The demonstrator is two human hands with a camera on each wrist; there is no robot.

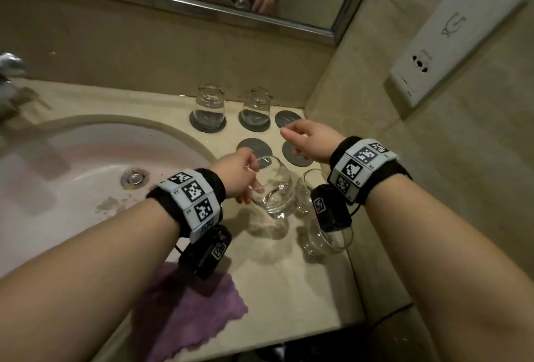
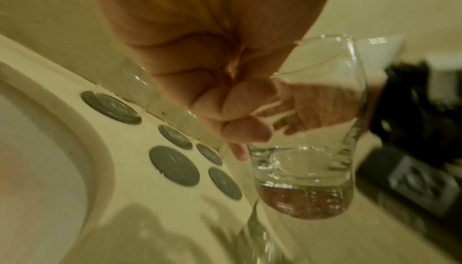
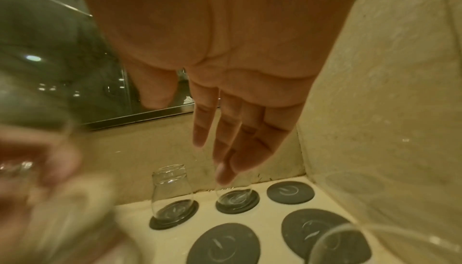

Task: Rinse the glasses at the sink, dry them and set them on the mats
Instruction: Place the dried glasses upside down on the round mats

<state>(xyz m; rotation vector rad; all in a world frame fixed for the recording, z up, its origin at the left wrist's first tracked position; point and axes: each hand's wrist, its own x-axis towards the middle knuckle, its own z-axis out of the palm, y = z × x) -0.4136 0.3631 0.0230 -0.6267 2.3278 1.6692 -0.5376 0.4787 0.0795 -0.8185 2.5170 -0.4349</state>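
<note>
While the left hand (image 1: 235, 172) clasps a clear stemless glass (image 1: 273, 188) upright above the beige stone tabletop (image 1: 277, 277), its grip curled round the wall, the white sink (image 1: 72, 165) lies leftward; right hand (image 1: 310, 142) hovers slack over round grey mats (image 1: 254, 146).

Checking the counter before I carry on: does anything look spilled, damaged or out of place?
Nothing spilled or broken shows. Two glasses stand upside down on mats; the left hand holds a third glass.

tap (image 1: 11, 72) blurred, cloth (image 1: 185, 312) partly hidden
</note>
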